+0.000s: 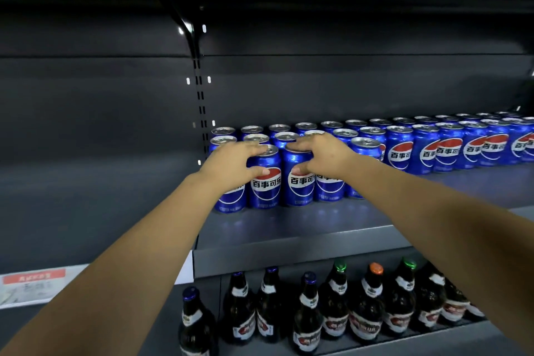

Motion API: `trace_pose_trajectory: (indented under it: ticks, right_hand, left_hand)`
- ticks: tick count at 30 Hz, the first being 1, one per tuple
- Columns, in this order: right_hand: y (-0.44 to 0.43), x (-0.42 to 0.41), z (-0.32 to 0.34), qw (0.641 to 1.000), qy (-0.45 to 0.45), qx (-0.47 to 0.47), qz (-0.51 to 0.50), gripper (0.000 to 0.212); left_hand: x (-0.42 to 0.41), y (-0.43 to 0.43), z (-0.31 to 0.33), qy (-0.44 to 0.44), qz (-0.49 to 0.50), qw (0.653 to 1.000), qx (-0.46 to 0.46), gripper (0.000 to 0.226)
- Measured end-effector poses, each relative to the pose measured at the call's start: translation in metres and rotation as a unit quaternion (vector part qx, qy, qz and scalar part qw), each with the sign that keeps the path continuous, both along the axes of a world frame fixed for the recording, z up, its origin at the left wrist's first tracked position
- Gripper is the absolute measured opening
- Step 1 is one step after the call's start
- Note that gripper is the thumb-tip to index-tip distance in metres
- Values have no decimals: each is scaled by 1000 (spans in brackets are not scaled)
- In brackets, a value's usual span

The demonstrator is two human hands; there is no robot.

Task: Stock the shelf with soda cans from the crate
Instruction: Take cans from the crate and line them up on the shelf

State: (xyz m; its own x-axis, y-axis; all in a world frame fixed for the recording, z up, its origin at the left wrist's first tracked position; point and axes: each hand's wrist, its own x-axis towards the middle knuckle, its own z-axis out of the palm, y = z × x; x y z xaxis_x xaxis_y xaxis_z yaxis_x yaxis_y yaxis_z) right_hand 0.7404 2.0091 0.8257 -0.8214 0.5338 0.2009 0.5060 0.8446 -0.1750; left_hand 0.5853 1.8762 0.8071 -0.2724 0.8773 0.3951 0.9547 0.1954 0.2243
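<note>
Left hand point(231, 163): my fingers curl over a front-row can point(265, 182), thumb on its label;
Right hand point(323, 156): grips the neighbouring can point(299, 185) likewise; both stand upright, touching, on the shelf point(289, 228);
Farther right: rows of cans point(448, 147) fill the shelf; bottles point(367, 312) stand below.

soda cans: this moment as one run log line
left hand: grips blue can | right hand: grips adjacent can | both cans: upright on shelf | crate: not in view

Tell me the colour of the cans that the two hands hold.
Blue cans, with a red, white and blue round logo; head view.
</note>
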Motion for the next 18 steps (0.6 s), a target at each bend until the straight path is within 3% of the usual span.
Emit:
trace_pose_trajectory:
  ticks: [9,14,16,18]
  right_hand:
    - [-9,3,1,999,-15,43,0,62]
    - [-9,8,3,995,-59,82,18,69]
    - [-7,15,6,998,-12,43,32,78]
    - [-1,25,13,994,86,-56,24,80]
  left_hand:
    - [3,-2,-2,17,23,1000,0,56]
    - [6,-8,3,27,10,998,-47,62]
    - [7,-9,8,75,7,993,-94,68]
    - [12,-6,14,112,1,988,-108,72]
